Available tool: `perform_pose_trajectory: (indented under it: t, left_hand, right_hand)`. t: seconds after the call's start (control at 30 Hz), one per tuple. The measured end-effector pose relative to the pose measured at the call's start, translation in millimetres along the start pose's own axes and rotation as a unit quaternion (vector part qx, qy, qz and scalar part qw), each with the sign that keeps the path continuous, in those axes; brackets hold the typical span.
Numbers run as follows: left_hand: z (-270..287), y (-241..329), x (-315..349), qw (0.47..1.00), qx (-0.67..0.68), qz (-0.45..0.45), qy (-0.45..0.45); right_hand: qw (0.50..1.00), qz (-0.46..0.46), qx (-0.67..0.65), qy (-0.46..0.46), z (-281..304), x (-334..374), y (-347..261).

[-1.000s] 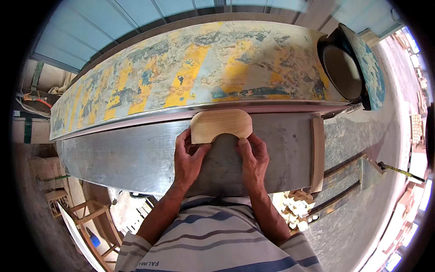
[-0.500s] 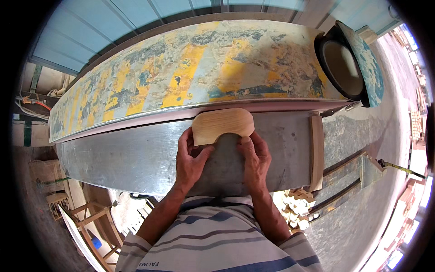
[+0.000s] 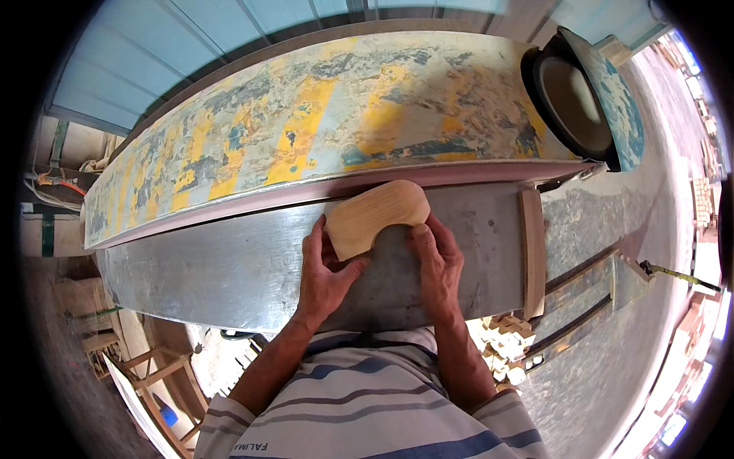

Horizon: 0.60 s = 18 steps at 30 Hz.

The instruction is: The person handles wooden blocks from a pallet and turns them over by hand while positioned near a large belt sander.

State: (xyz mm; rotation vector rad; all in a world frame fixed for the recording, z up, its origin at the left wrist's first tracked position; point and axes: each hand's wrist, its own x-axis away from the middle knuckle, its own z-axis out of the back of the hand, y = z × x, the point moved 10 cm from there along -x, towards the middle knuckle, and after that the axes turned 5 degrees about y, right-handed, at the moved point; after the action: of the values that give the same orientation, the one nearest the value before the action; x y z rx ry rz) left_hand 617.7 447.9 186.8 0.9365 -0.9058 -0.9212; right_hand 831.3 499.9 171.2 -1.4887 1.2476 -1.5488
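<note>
A pale wooden block (image 3: 372, 216) with rounded corners and a half-round notch in its near edge is held between my two hands. My left hand (image 3: 327, 271) grips its left end, thumb at the near corner, fingers behind. My right hand (image 3: 437, 260) pinches the right end beside the notch. The block is tilted, its right end farther from me, and its far edge is at the pink sanding belt (image 3: 306, 203) that runs along the machine. Below the block lies the grey metal work table (image 3: 206, 256) of the sander; whether the block touches it is hidden.
The long machine cover (image 3: 306, 115), with worn yellow stripes, stands behind the belt. At its right end is a round drum (image 3: 573, 105). A wooden strip (image 3: 532, 252) edges the table's right end. Several small wooden pieces (image 3: 505, 344) lie below right; a wooden frame (image 3: 160, 375) stands lower left.
The block has turned counterclockwise, its left end coming nearer to me and its right end moving away. Both hands have turned with it and kept their hold.
</note>
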Motion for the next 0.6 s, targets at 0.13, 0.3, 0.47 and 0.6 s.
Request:
perform_pose_trajectory:
  t: [0.13,0.3,0.47,0.6]
  left_hand:
    - [-5,2,1,0.999,-0.017,0.026,-0.018]
    - [-8,0,6,0.997,0.067,0.026,-0.015]
    - [-14,-2,13,0.995,0.091,0.03,-0.023]
    - [-18,1,18,0.994,0.089,0.032,-0.044]
  right_hand:
    - [1.0,0.017,-0.009,0.008,5,-4,2]
    - [0.999,0.012,-0.026,0.021,7,-4,1]
    - [0.998,0.002,-0.046,0.031,8,-5,-2]
    - [0.998,0.007,-0.045,0.034,9,-7,-2]
